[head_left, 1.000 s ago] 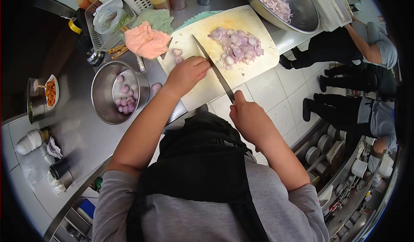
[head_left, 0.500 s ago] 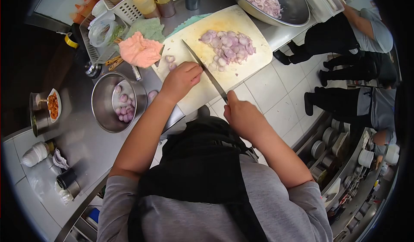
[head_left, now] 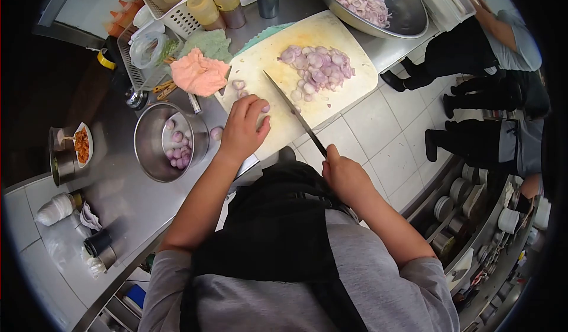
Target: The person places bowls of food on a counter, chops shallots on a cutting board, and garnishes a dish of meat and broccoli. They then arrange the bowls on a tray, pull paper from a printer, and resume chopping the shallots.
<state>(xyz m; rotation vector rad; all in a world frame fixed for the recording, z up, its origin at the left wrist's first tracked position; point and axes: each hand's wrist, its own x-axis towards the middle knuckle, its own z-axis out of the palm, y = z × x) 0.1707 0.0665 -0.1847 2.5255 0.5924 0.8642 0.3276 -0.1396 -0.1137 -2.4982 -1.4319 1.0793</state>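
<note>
My right hand (head_left: 344, 175) grips the handle of a kitchen knife (head_left: 294, 110); the blade slants across the cutting board (head_left: 275, 134), tip pointing away to the left. Left of the blade is my left hand (head_left: 244, 129), its thumb apart from the curved fingers. A small shallot piece (head_left: 265, 108) shows at its fingertips, and I see no grip on it. Sliced shallots (head_left: 319, 68) lie in a heap on the far side of the knife. Beyond my left fingers, shallot pieces (head_left: 239, 85) rest near the board's left edge.
A steel pot (head_left: 142, 145) with whole shallots stands left of my left arm, a loose shallot (head_left: 216, 133) beside it. At the back right is a large steel bowl (head_left: 408, 18) of sliced shallots. An orange cloth (head_left: 200, 73) touches the board area. Other people stand at right.
My left hand has drawn back from the blade and its fingers have loosened. The knife has shifted right and toward me, away from the left hand. The whole view has shifted slightly.
</note>
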